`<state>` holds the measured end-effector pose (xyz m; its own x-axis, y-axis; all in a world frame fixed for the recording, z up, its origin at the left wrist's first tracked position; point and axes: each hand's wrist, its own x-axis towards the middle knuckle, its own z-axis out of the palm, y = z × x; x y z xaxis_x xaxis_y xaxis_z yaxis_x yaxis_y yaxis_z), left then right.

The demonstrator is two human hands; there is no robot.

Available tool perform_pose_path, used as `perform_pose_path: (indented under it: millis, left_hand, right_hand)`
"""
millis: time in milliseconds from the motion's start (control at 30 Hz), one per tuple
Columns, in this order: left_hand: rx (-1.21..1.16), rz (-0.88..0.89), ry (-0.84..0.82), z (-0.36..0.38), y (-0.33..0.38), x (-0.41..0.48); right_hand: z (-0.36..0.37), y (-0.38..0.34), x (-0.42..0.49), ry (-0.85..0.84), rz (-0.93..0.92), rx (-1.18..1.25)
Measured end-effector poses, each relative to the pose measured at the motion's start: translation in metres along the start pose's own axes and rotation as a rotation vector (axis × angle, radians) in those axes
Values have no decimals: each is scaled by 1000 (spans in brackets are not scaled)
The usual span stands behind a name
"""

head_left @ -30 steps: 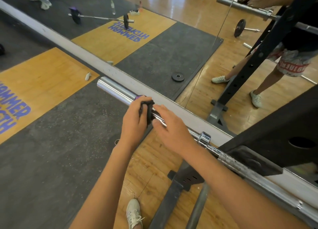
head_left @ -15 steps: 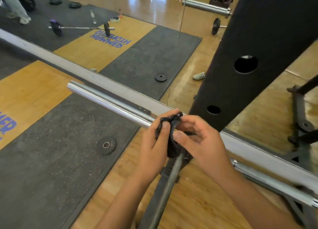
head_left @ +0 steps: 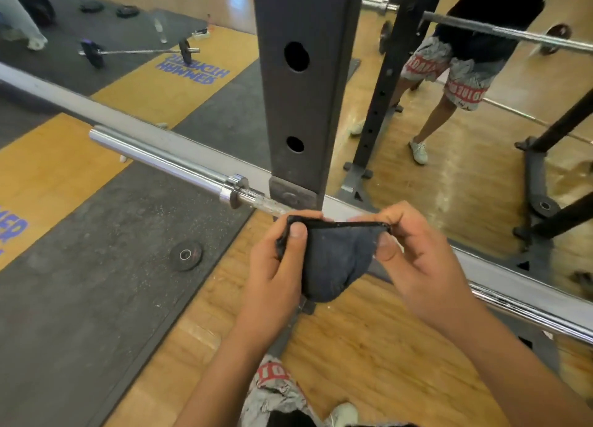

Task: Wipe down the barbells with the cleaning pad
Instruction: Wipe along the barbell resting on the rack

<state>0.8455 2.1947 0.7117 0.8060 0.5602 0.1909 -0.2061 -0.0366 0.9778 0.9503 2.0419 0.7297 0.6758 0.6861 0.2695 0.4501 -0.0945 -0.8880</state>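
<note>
The cleaning pad [head_left: 337, 259] is now off the barbell [head_left: 167, 160] just behind, and the left grip [head_left: 276, 266] and right grip [head_left: 417, 266] pinch its upper corners.

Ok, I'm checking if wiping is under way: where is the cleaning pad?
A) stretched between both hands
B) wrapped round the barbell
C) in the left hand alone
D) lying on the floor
A: the left hand and the right hand each pinch a top corner of the cleaning pad, held in front of the barbell, not wrapped round it.
</note>
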Motion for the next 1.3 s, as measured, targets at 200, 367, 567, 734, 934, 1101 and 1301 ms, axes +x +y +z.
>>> perform_pose_path:
  millis: [200,367,567,734,934,1101,1301]
  left_hand:
    - [69,51,-226,56,20,12]
    - [-57,88,-394,100,38,41]
    - [-78,101,-817,149,41,93]
    - [214,141,-1224,182,45,125]
    - [61,117,-1287,210,44,120]
    - [143,24,-1272,233,38,97]
    - [121,-106,-1490,256,39,58]
  right_hand:
    - [-57,-15,-21,227,-19,64]
    - [-116,-23,-24,360,-13,-30]
    - [-170,-29,-30,510,31,-55]
    - [-186,-37,-31,670,53,-80]
    - [-185,-34,-35,743,113,-154]
    - [-179,-41,-66,823,160,-25]
    - [-181,-52,-110,908,233,-6]
